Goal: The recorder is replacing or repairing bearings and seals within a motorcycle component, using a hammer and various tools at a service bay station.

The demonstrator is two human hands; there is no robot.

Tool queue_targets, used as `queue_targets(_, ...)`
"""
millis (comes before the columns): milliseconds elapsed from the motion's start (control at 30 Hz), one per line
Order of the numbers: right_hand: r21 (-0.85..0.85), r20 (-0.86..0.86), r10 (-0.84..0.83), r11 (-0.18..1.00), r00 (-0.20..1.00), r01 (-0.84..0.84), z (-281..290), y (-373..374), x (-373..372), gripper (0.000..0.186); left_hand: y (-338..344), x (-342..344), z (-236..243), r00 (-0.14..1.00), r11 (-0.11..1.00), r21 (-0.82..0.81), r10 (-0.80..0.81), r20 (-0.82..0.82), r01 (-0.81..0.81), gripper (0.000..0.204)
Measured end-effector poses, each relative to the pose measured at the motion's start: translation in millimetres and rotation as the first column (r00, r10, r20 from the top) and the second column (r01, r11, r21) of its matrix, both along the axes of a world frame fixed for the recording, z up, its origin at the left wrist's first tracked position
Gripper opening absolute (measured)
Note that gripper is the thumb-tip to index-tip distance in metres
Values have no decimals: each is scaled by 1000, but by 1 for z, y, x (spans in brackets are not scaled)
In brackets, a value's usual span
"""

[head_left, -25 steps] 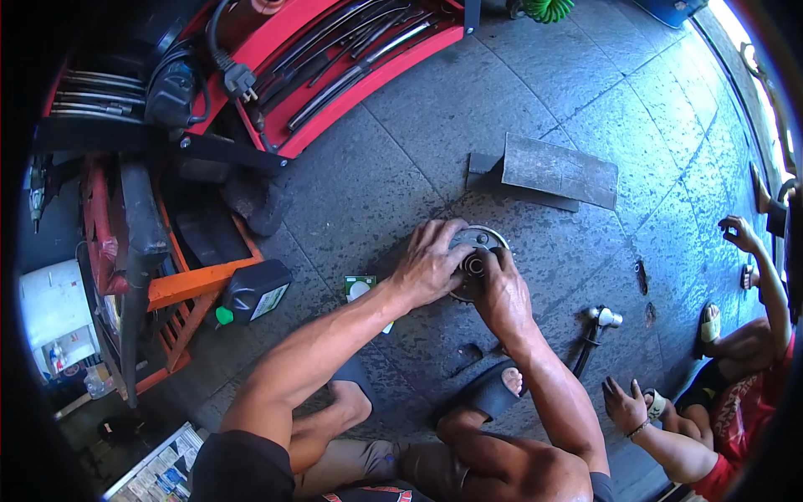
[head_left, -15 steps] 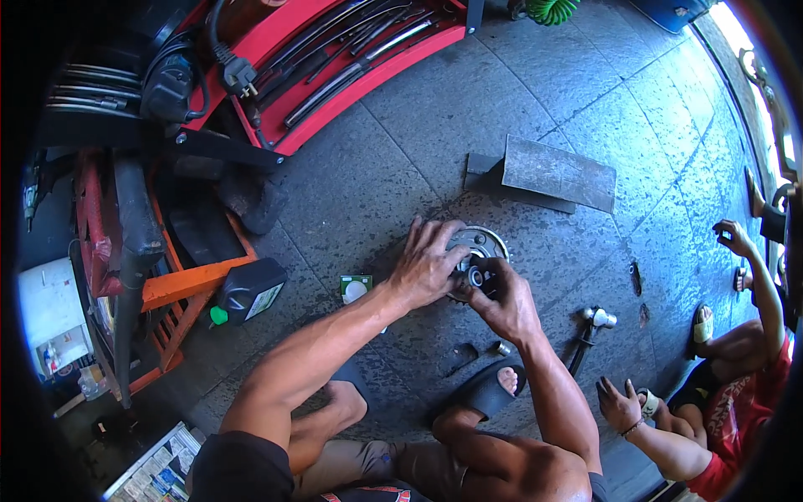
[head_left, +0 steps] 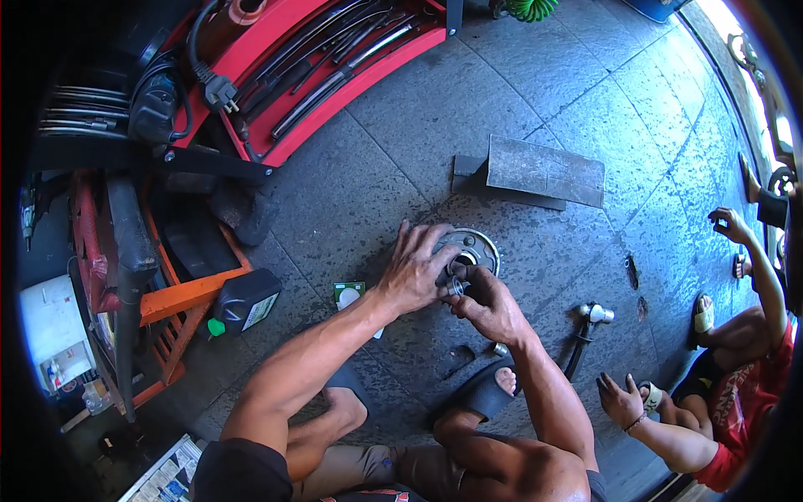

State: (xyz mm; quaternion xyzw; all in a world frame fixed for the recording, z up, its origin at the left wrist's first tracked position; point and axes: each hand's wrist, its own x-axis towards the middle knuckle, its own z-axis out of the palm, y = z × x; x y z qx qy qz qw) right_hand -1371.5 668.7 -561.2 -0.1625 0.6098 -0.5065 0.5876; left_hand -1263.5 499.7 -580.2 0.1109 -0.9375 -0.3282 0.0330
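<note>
- Left hand (head_left: 414, 272) spread wide, thumb across the face, fingers over the left rim of a round grey metal disc (head_left: 485, 248) with holes around its centre; that hold looks meant to stop it turning!
- Right hand (head_left: 487, 303), narrow pinch here: thumb and fingertips on a small shiny metal ring (head_left: 454, 288), held right beside the disc's centre opening, presumably by the edges for fine control. Whether ring and disc touch, I can't tell.
- The disc sits low over the dark grey tiled floor (head_left: 393, 167), beyond the person's feet; its underside is hidden, so what bears it is anyone's guess.
- Count them up: one disc, one ring in the fingers, and one short silver metal cylinder (head_left: 500, 349) beside the black rubber sandal (head_left: 481, 397).
- Out right, one hammer with a silver head and black handle (head_left: 595, 314), likely left there for easy reach.
- Left of the hands, one small green-and-white card box (head_left: 349, 294); farther left, one black plastic bottle with a green cap (head_left: 248, 299), upright or lying unclear.
- Red metal tray (head_left: 368, 90): long dark tools (head_left: 335, 50) lie lengthwise along its near edge, probably to fit, overlapping too much to count!
</note>
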Motion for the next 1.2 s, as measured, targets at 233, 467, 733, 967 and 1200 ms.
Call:
queue_targets(233, -47, 14, -34, 998, 999, 35, 10, 2, -12, 50, 2, -2, 4, 997, 999, -42, -15, 73, 18, 53)
queue_targets(467, 145, -721, 143, 988, 678, -54, 8, -7, -12, 50, 8, -4, 9, 996, 996, -87, 6, 85, 2, 48)
queue_targets(733, 48, -839, 66, 998, 540, -47, 2, -10, 1, 44, 9, -5, 11, 996, 993, -113, -13, 92, 24, 47)
queue_targets(967, 90, -782, 63, 996, 620, 12, -1, -8, 2, 44, 12, -3, 8, 999, 992, -122, -17, 45, 23, 45)
queue_targets(1200, 74, -778, 45, 997, 627, 19, 5, -9, -3, 37, 14, -2, 7, 998, 994, -105, 21, 62, -14, 41)
